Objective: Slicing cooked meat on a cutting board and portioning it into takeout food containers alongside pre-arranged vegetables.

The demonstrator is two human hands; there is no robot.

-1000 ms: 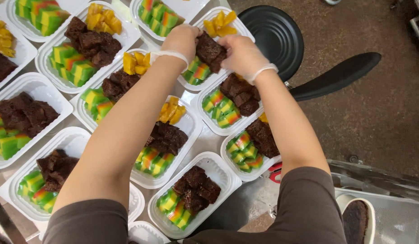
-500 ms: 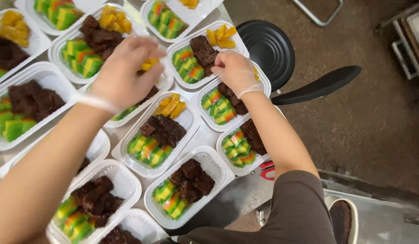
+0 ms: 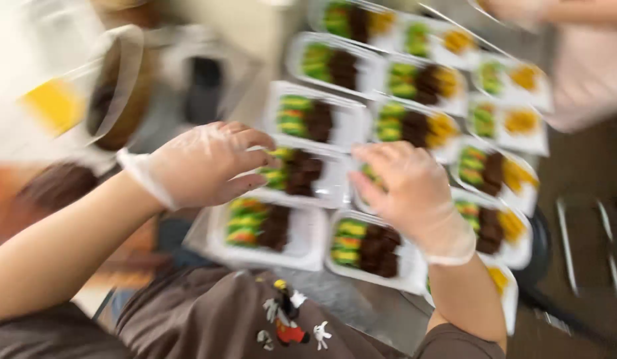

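Both gloved hands hover over white trays of layered green cake and brown pieces. The left hand (image 3: 202, 163) is loosely curled, empty, above one tray (image 3: 308, 174); the right hand (image 3: 405, 186), fingers spread, covers a neighbouring tray (image 3: 371, 246) edge. Motion blur obscures contact and the surface.

Green-striped, dark brown cakes (image 3: 260, 226), white trays (image 3: 308, 246)

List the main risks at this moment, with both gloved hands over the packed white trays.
The left hand and right hand hover low over the open white plastic trays of green layered and brown cakes; a sleeve or loose glove cuff could brush the food. Trays crowd the table edge, so a nudge might tip one off.
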